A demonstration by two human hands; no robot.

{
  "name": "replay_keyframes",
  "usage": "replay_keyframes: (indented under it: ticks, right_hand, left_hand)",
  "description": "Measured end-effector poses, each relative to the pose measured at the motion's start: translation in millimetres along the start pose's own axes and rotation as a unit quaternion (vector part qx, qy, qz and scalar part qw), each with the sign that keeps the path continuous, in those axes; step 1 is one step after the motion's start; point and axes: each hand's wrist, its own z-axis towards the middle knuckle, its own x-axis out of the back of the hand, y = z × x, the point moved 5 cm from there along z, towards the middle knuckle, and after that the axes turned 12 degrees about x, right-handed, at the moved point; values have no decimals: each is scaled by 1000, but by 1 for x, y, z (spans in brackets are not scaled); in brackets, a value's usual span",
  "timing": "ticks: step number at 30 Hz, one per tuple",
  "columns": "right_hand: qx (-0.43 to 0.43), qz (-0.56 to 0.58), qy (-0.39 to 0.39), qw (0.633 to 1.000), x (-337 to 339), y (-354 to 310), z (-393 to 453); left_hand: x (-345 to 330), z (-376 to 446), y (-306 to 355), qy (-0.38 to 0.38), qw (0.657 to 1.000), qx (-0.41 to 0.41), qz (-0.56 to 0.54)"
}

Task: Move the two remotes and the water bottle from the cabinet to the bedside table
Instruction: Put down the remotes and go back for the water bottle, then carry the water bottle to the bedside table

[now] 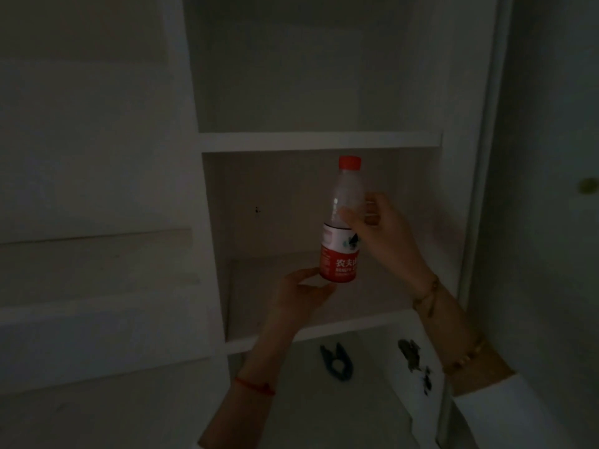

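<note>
**Both hands on the water bottle at the cabinet shelf**

Our left hand (304, 290) cups the base of the water bottle (343, 222), fingers closed under it. Our right hand (382, 228) clasps the clear upper body just above the red-and-white label. The bottle stands upright, red cap up, in front of the open cabinet (321, 142) compartment. On the lower shelf lies a dark clip-like object (334, 361).
</note>
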Motion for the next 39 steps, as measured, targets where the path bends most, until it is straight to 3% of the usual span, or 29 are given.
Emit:
replay_keyframes:
  ticks: [6, 13, 22, 39]
  right_hand:
    - [26, 30, 3, 999, -3, -40, -33]
    - [22, 77, -31, 996, -22, -70, -88]
    - [-10, 141, -114, 983, -58, -81, -172]
    - [-64, 274, -324, 903, -141, -119, -332]
  left_hand:
    - [24, -54, -12, 7, 996, -2, -85]
    - [58, -115, -50, 49, 997, 11, -57]
    - [84, -198, -126, 101, 987, 90, -81]
    - [121, -371, -262, 261, 927, 249, -106]
